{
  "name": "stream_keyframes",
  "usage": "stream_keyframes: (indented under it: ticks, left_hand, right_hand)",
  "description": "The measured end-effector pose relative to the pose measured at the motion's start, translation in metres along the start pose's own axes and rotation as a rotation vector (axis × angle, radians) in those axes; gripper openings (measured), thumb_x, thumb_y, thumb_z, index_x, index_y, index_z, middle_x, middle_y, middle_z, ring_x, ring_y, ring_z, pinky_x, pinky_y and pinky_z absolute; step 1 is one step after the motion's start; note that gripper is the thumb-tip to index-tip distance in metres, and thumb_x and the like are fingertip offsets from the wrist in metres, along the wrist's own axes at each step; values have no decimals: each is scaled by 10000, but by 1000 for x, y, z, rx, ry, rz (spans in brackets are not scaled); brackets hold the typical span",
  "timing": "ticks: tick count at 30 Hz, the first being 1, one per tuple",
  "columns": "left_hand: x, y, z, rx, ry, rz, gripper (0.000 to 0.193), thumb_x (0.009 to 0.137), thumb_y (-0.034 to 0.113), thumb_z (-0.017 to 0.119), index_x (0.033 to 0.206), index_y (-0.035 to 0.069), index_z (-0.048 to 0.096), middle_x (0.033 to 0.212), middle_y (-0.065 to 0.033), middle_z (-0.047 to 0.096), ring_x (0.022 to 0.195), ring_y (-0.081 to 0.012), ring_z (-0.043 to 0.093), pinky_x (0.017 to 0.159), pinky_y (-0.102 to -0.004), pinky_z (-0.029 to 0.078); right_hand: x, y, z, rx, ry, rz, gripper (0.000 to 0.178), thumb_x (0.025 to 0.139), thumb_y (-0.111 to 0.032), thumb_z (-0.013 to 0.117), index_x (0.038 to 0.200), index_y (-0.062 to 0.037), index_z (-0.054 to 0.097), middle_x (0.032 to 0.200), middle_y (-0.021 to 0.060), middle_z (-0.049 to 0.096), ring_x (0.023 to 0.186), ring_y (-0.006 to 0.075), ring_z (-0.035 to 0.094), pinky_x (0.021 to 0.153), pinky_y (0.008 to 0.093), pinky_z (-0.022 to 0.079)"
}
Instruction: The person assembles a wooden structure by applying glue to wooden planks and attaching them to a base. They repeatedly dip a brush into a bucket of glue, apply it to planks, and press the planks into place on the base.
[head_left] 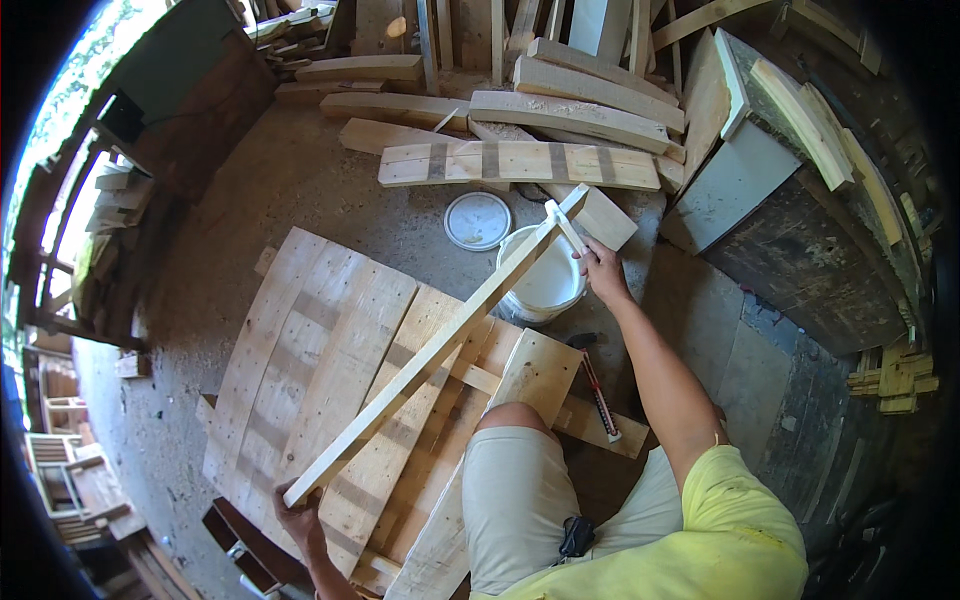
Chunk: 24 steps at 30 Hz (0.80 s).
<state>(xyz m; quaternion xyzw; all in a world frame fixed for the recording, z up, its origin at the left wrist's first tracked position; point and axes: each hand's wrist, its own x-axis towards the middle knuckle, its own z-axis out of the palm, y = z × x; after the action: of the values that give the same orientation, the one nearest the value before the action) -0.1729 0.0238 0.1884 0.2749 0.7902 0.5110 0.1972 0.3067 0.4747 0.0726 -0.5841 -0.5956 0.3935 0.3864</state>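
Observation:
Across my front runs a long, narrow wooden strip [420, 372], tilted from lower left to upper right. My left hand [300, 515] is closed around its near end. At the far end, my right hand [602, 270] pinches a short pale stick [568, 226] whose tip has white stuff on it and touches the strip. Beneath that end stands an open white bucket [548, 290] with white contents. Under the strip lies a panel of wide planks [335, 340] with darker cross bands and nail marks.
Left of the bucket a round white lid [477, 221] lies on the floor. A hammer [602, 400] with a red and black handle rests by my knee. Stacked boards [570, 118] lie beyond the bucket. A cabinet [790, 230] stands at right, a metal bracket-like piece [245, 550] at lower left.

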Motion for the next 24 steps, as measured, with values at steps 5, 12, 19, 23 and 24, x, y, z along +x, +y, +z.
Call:
stream_keyframes:
  ticks: [5, 12, 19, 23, 24]
  left_hand:
    - [7, -3, -1, 2, 0, 24, 384, 780, -51, 824, 1053, 49, 573, 1004, -21, 631, 949, -125, 603, 857, -252, 504]
    - [11, -7, 21, 20, -23, 52, 393, 763, -60, 835, 1038, 54, 579, 997, -19, 647, 944, -126, 616, 853, -253, 519]
    - [11, 5, 43, -46, 12, 100, 406, 744, -82, 835, 1034, 49, 582, 1026, -25, 631, 968, -134, 608, 848, -260, 529]
    - [9, 18, 59, 44, 1, 123, 400, 743, -75, 839, 1030, 50, 590, 1004, -17, 629, 978, -129, 600, 848, -262, 518]
    - [7, 25, 66, 33, 13, 96, 391, 743, -63, 846, 1021, 51, 595, 986, -12, 630, 969, -125, 596, 843, -260, 507]
  right_hand:
    - [-30, 6, 12, -260, -43, -270, 313, 994, -101, 537, 1287, -97, 650, 1114, 167, 699, 1001, 377, 666, 858, 435, 535]
    - [12, 3, -37, -380, 76, -149, 327, 987, -126, 530, 1287, -152, 656, 1059, 195, 705, 981, 392, 682, 843, 454, 542]
    - [14, -27, -32, -546, -34, -222, 355, 938, -54, 525, 1270, -40, 650, 962, 199, 721, 911, 358, 705, 830, 424, 546]
    - [-39, -53, -7, -458, -149, -237, 355, 933, -36, 541, 1272, -25, 647, 1006, 211, 711, 915, 363, 701, 829, 421, 548]
    - [-51, -63, -2, -413, -196, -217, 354, 934, -32, 542, 1272, -22, 646, 1015, 211, 711, 910, 361, 700, 825, 418, 549]
